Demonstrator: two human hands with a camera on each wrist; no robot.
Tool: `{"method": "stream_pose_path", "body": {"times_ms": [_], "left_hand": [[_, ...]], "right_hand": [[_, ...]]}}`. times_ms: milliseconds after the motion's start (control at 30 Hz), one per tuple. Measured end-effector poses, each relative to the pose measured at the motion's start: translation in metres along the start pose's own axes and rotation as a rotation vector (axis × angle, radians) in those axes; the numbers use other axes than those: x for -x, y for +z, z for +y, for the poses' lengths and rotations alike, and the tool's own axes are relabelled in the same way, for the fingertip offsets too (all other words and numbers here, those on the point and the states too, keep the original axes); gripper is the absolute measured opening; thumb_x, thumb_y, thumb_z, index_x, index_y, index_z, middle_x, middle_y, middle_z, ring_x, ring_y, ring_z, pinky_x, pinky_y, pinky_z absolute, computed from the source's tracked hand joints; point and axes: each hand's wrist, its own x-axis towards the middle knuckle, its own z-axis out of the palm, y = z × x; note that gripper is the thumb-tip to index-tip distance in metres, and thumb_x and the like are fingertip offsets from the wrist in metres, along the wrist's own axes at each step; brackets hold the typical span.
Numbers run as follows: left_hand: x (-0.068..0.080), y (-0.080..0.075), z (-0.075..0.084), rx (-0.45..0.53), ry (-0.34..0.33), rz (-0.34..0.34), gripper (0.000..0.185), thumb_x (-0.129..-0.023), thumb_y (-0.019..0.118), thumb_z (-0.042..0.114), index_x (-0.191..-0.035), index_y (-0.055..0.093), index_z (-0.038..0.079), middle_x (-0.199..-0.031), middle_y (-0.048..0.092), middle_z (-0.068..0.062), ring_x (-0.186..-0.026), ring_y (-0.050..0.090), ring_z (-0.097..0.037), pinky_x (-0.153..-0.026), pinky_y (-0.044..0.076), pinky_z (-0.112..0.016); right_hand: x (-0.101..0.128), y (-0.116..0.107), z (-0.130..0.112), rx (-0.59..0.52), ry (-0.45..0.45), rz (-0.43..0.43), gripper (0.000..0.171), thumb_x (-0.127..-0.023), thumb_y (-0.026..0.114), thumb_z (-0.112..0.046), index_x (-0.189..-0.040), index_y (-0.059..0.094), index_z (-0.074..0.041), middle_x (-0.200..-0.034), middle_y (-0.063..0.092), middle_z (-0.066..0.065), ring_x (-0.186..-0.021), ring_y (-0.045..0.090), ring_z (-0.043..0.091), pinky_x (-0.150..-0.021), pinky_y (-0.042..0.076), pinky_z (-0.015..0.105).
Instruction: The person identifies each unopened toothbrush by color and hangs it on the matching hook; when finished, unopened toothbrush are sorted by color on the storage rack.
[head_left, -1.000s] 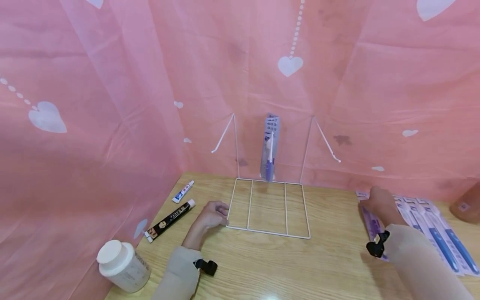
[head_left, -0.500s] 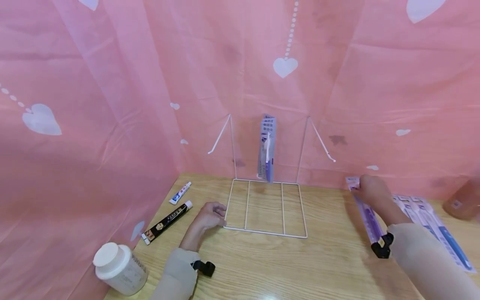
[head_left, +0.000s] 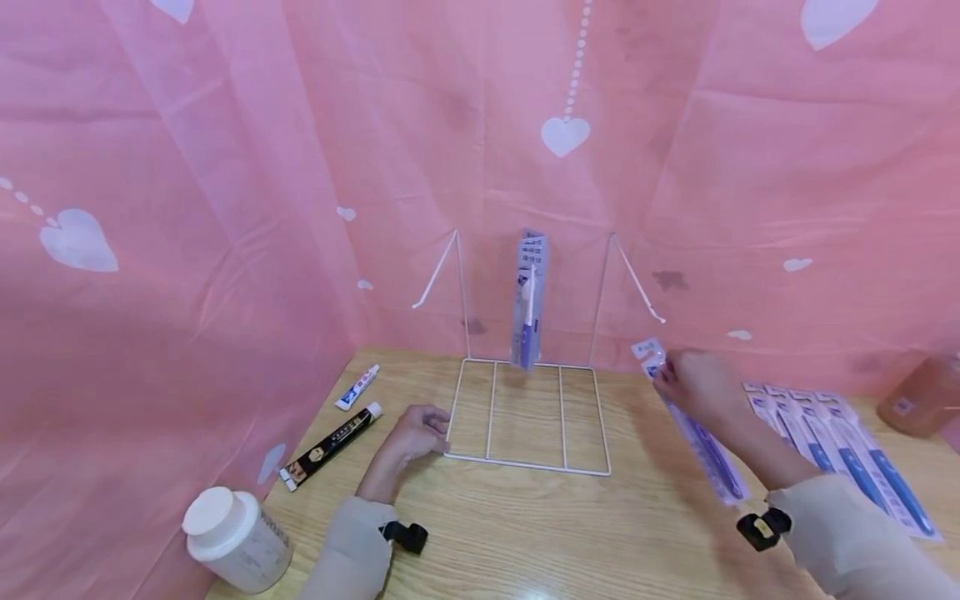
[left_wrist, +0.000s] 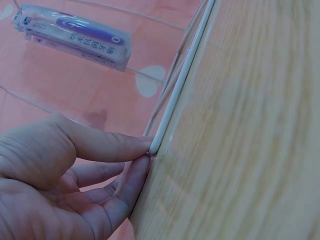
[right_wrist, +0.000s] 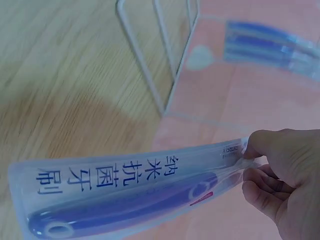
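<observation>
My right hand pinches a packaged purple toothbrush near its top and holds it tilted above the table. In the right wrist view the toothbrush package stretches left from the thumb and fingers. A white wire rack stands at the middle, with more packaged toothbrushes hanging on its central hook. At the rack's front left corner, my left hand holds the wire. The left wrist view has the thumb and a finger of that hand pinching the end of the white wire.
Several packaged blue toothbrushes lie side by side at the right, near a brownish container. A black toothpaste tube, a small white-and-blue tube and a white bottle are at the left. Pink cloth hangs behind.
My right hand has lifted the purple toothbrush package from the right-hand row and carried it left toward the rack. The left hand has stayed at the rack's corner.
</observation>
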Motion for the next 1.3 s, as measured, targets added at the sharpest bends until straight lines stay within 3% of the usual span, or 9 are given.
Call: {"method": "stream_pose_path", "body": {"times_ms": [467, 767, 1100, 1300], "left_hand": [[0.001, -0.006, 0.001, 0.009, -0.006, 0.012, 0.052, -0.066, 0.076, -0.016, -0.116, 0.063, -0.009, -0.094, 0.059, -0.013, -0.080, 0.061, -0.022, -0.074, 0.055, -0.031], [0.003, -0.001, 0.001, 0.034, 0.005, -0.005, 0.051, -0.066, 0.075, -0.018, -0.114, 0.063, -0.010, -0.093, 0.059, -0.015, -0.080, 0.061, -0.022, -0.072, 0.055, -0.029], [0.000, 0.000, -0.002, 0.045, 0.014, 0.002, 0.051, -0.065, 0.075, -0.019, -0.113, 0.063, -0.012, -0.091, 0.060, -0.015, -0.080, 0.061, -0.021, -0.072, 0.055, -0.029], [0.000, -0.001, 0.000, 0.055, 0.000, -0.012, 0.050, -0.066, 0.075, -0.019, -0.114, 0.063, -0.011, -0.092, 0.058, -0.014, -0.080, 0.060, -0.022, -0.071, 0.055, -0.028]], "right_hand": [[-0.022, -0.031, -0.081, -0.078, -0.148, 0.171, 0.027, -0.073, 0.070, -0.002, -0.065, 0.047, -0.013, -0.063, 0.039, -0.006, -0.054, 0.033, 0.006, -0.045, 0.027, 0.022], [-0.029, -0.050, -0.130, -0.123, -0.227, 0.263, 0.014, -0.071, 0.069, -0.003, -0.070, 0.057, -0.010, -0.063, 0.045, -0.006, -0.053, 0.039, 0.004, -0.042, 0.033, 0.018], [-0.042, -0.065, -0.165, -0.206, -0.311, 0.388, 0.003, -0.074, 0.065, -0.008, -0.077, 0.064, -0.007, -0.067, 0.051, -0.002, -0.054, 0.046, 0.006, -0.043, 0.039, 0.017], [-0.049, -0.066, -0.174, -0.246, -0.327, 0.390, 0.009, -0.073, 0.067, -0.003, -0.082, 0.067, -0.003, -0.068, 0.055, 0.000, -0.054, 0.050, 0.008, -0.045, 0.042, 0.017]]}}
